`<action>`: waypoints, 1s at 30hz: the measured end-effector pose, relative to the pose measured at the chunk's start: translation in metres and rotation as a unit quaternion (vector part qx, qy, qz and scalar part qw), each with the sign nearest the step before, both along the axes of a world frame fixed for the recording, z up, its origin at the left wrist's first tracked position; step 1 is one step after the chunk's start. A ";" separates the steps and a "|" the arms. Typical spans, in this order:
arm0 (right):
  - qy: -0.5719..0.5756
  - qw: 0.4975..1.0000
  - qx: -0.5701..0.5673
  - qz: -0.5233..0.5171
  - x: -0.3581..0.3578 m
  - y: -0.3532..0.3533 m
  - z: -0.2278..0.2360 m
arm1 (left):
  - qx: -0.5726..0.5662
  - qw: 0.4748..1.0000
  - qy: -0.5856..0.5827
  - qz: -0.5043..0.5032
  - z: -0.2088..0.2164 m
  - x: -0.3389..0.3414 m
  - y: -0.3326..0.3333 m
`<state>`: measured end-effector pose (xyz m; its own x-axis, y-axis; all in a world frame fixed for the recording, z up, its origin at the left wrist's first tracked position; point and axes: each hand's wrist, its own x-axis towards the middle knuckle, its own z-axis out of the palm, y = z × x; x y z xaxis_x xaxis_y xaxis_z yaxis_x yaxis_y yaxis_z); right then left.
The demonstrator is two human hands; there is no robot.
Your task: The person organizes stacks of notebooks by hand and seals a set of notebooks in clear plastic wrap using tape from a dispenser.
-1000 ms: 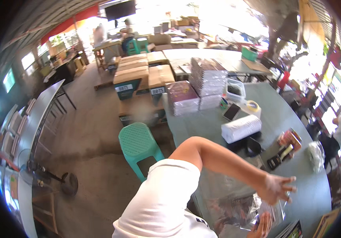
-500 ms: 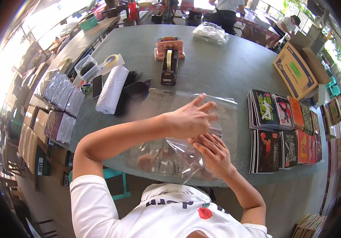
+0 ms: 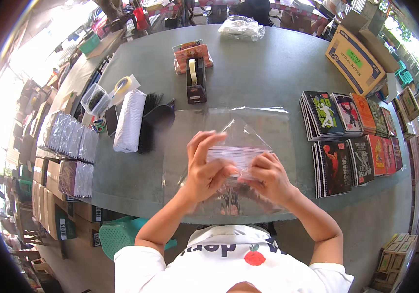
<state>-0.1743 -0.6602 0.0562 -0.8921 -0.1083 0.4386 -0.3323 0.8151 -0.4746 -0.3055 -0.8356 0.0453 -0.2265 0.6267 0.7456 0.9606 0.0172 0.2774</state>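
Between my hands a stack of notebooks [image 3: 233, 157] stands with its white page edges up, inside a clear plastic bag [image 3: 243, 131] whose loose pointed flap rises beyond it. My left hand [image 3: 203, 168] curls around the left end of the stack, thumb on the near side, fingers bent at the far side. My right hand [image 3: 268, 179] is closed at the right end, fingers pinching the plastic film near the stack's near corner. More flat clear plastic sheets [image 3: 185, 132] lie on the table under and around both hands. The notebook covers are mostly hidden.
Rows of spiral notebooks [image 3: 334, 168] lie at the right, near an open cardboard box [image 3: 356, 63]. A tape dispenser [image 3: 196, 83] stands ahead. At the left are a white plastic roll [image 3: 130, 122], a black brush [image 3: 150, 129], a clear tub [image 3: 94, 99] and wrapped notebook stacks [image 3: 70, 136].
My left hand has drawn back from over the plastic to the stack's left end. My right hand has closed on the film. The bag's flap now stands up beyond the stack.
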 end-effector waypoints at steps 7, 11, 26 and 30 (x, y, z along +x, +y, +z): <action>0.023 0.998 -0.021 -0.056 -0.003 -0.005 -0.009 | -0.025 0.928 -0.373 0.000 0.003 0.004 0.001; 0.177 0.958 0.008 -0.223 -0.018 -0.012 0.008 | -0.082 0.914 -0.396 0.027 -0.003 -0.024 0.012; -0.081 0.940 0.332 -0.007 0.023 -0.007 0.040 | -0.220 0.971 0.062 -0.072 0.018 0.011 -0.016; -0.116 0.986 0.121 0.018 0.003 0.002 0.032 | -0.110 0.984 0.093 -0.102 -0.012 0.013 -0.018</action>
<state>-0.1710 -0.6583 0.0878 -0.9593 -0.2176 0.1802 -0.2678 0.9038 -0.3338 -0.2928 -0.8537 0.0336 0.0488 0.7959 0.6035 0.9839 -0.1422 0.1079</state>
